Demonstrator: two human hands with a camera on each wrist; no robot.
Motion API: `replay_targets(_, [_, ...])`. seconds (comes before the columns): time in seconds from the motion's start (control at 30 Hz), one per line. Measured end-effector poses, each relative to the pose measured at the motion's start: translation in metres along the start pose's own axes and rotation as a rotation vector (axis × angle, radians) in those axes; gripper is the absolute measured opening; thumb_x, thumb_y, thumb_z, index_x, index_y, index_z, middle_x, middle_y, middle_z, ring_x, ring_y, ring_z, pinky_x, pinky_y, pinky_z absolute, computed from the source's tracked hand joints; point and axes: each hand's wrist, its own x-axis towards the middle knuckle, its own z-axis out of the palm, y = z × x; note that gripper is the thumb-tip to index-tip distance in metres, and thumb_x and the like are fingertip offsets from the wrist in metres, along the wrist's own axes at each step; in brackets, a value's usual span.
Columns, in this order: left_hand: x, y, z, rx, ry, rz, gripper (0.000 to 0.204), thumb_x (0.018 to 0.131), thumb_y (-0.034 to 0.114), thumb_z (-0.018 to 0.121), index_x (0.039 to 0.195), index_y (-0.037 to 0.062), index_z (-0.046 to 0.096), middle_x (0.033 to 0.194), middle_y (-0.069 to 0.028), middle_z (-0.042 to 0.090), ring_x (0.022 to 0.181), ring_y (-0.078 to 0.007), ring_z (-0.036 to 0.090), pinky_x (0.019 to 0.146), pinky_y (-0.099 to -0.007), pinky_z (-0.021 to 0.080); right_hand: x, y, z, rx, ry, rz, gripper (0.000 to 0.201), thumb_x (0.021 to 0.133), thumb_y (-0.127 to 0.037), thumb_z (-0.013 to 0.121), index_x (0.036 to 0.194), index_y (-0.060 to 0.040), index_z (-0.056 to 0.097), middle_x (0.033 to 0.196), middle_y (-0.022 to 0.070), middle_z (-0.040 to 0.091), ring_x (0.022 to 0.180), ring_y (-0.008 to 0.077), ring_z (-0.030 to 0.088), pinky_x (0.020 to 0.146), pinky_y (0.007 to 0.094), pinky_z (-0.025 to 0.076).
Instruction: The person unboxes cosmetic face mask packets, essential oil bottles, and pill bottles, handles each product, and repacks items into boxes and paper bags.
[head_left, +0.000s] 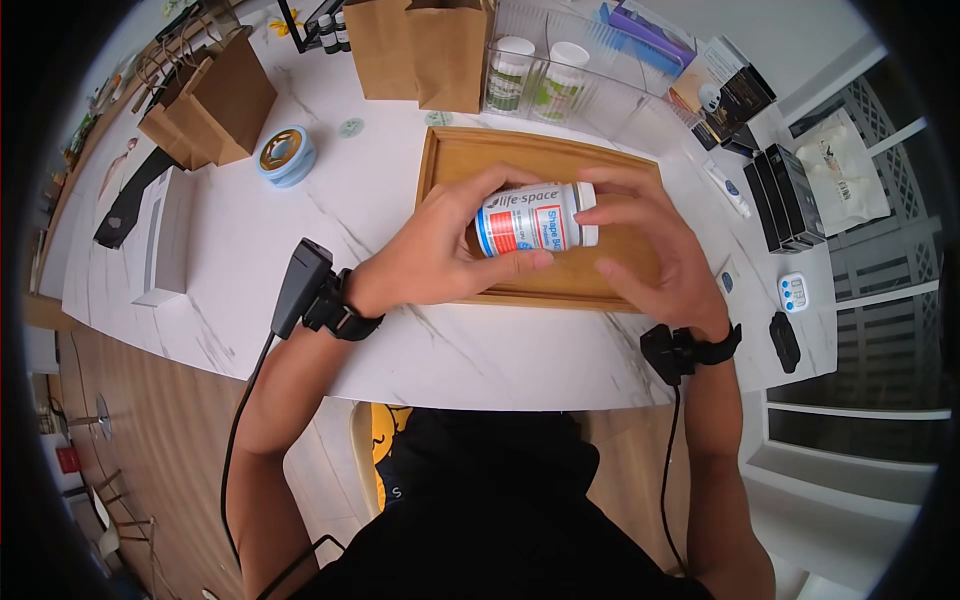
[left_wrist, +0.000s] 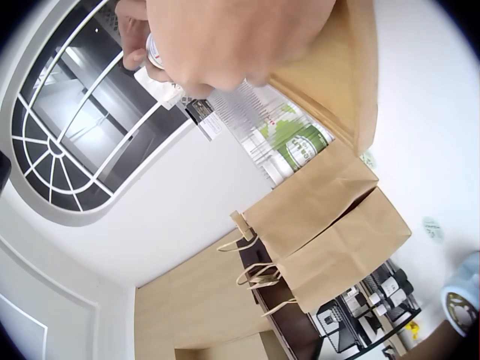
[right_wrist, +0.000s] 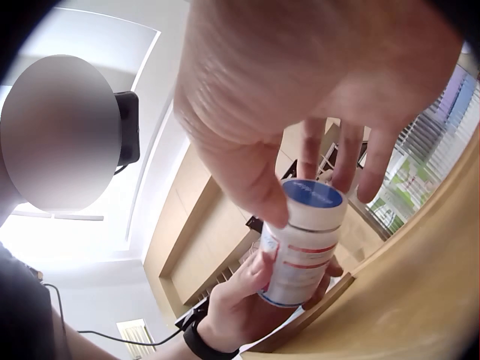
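Note:
My left hand (head_left: 425,245) grips a white supplement bottle (head_left: 525,222) around its body, thumb along the near side. It lies tilted over the wooden tray (head_left: 590,284), with its white cap (head_left: 587,214) pointing right. "life-space" is printed on its label. Around the cap, my right hand (head_left: 665,250) is spread, its fingertips right at the cap and its thumb apart from it in the head view. The right wrist view shows the cap's blue top (right_wrist: 313,193) below the right palm. In the left wrist view the left hand (left_wrist: 232,37) hides most of the bottle.
Brown paper bags (head_left: 445,60) and a clear organizer (head_left: 625,110) holding two white-green canisters stand behind the tray. Left are a blue round container (head_left: 287,157) and a white box (head_left: 163,235). Black boxes (head_left: 790,200) and a small timer (head_left: 793,292) sit at right.

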Motion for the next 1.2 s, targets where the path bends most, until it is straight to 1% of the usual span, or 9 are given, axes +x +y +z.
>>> replay_targets(0.1, [0.001, -0.005, 0.002, 0.151, 0.025, 0.087, 0.058, 0.083, 0.014, 0.082, 0.129, 0.0000, 0.051, 0.118, -0.0120, 0.064, 0.106, -0.0166, 0.062, 0.092, -0.0318, 0.050, 0.003, -0.004, 0.008, 0.006, -0.028, -0.009, 0.045, 0.080, -0.013, 0.080, 0.122, -0.0055, 0.064, 0.138, 0.0137, 0.054, 0.123, 0.0232, 0.053, 0.104, 0.0402, 0.044])
replay_targets(0.2, [0.001, -0.007, 0.005, 0.230, 0.024, 0.153, 0.058, 0.082, 0.015, 0.083, 0.129, 0.0005, 0.052, 0.117, -0.0122, 0.064, 0.106, -0.0188, 0.063, 0.091, -0.0324, 0.051, 0.000, -0.001, 0.018, 0.173, 0.223, 0.173, 0.043, 0.080, -0.012, 0.080, 0.120, -0.0050, 0.065, 0.135, 0.0138, 0.056, 0.117, 0.0211, 0.057, 0.098, 0.0369, 0.048])
replay_targets(0.27, [0.001, -0.003, 0.003, 0.214, 0.009, 0.107, 0.059, 0.082, 0.014, 0.083, 0.129, 0.0008, 0.051, 0.117, -0.0123, 0.064, 0.106, -0.0196, 0.063, 0.092, -0.0328, 0.050, 0.000, -0.003, 0.008, 0.149, 0.021, 0.541, 0.050, 0.080, -0.012, 0.081, 0.125, -0.0045, 0.062, 0.133, 0.0134, 0.057, 0.110, 0.0177, 0.060, 0.091, 0.0335, 0.051])
replay_targets(0.4, [0.000, -0.003, 0.002, 0.153, -0.009, 0.054, 0.058, 0.081, 0.013, 0.083, 0.127, 0.0022, 0.049, 0.118, -0.0110, 0.062, 0.109, -0.0196, 0.061, 0.096, -0.0337, 0.048, -0.005, 0.005, 0.005, 0.159, 0.029, 0.393, 0.059, 0.079, -0.008, 0.082, 0.131, -0.0041, 0.055, 0.127, 0.0118, 0.059, 0.104, 0.0158, 0.061, 0.086, 0.0305, 0.052])
replay_targets(0.47, [-0.001, -0.008, 0.003, 0.099, 0.007, 0.059, 0.057, 0.082, 0.011, 0.082, 0.126, 0.0029, 0.048, 0.119, -0.0104, 0.061, 0.110, -0.0193, 0.059, 0.096, -0.0340, 0.047, -0.006, 0.006, 0.004, 0.342, 0.200, 0.210, 0.063, 0.079, -0.003, 0.081, 0.133, -0.0035, 0.049, 0.123, 0.0106, 0.059, 0.106, 0.0164, 0.061, 0.090, 0.0312, 0.052])
replay_targets(0.6, [-0.001, -0.008, 0.001, 0.070, 0.083, 0.064, 0.055, 0.080, 0.003, 0.080, 0.124, 0.0039, 0.046, 0.122, -0.0093, 0.059, 0.113, -0.0186, 0.057, 0.098, -0.0342, 0.045, -0.004, 0.013, 0.012, 0.428, 0.277, 0.171, 0.061, 0.079, 0.000, 0.080, 0.131, -0.0023, 0.049, 0.120, 0.0092, 0.058, 0.110, 0.0170, 0.061, 0.094, 0.0327, 0.052])
replay_targets(0.77, [0.003, -0.007, -0.003, 0.412, 0.254, 0.264, 0.057, 0.072, -0.006, 0.077, 0.121, 0.0055, 0.051, 0.124, -0.0124, 0.059, 0.116, -0.0271, 0.057, 0.099, -0.0372, 0.045, -0.005, 0.014, 0.020, 0.445, 0.021, 0.513, 0.062, 0.081, 0.008, 0.074, 0.135, -0.0014, 0.044, 0.123, 0.0091, 0.058, 0.118, 0.0188, 0.059, 0.101, 0.0350, 0.049])
replay_targets(1.0, [0.003, -0.011, -0.001, 0.836, 0.160, 0.514, 0.063, 0.060, -0.017, 0.067, 0.117, 0.0113, 0.061, 0.135, -0.0151, 0.051, 0.129, -0.0401, 0.047, 0.102, -0.0471, 0.045, -0.005, 0.010, 0.035, 0.621, -0.009, 0.537, 0.058, 0.084, 0.000, 0.076, 0.133, 0.0032, 0.046, 0.127, 0.0115, 0.058, 0.119, 0.0214, 0.061, 0.101, 0.0343, 0.052])
replay_targets(1.2, [0.000, 0.002, 0.002, 0.975, 0.174, 0.512, 0.040, 0.073, -0.002, 0.068, 0.110, 0.0148, 0.066, 0.134, -0.0138, 0.052, 0.130, -0.0365, 0.047, 0.103, -0.0425, 0.048, -0.002, 0.007, 0.034, 0.661, -0.069, 0.661, 0.063, 0.082, 0.009, 0.074, 0.136, 0.0047, 0.042, 0.131, 0.0133, 0.055, 0.117, 0.0217, 0.062, 0.098, 0.0322, 0.054])
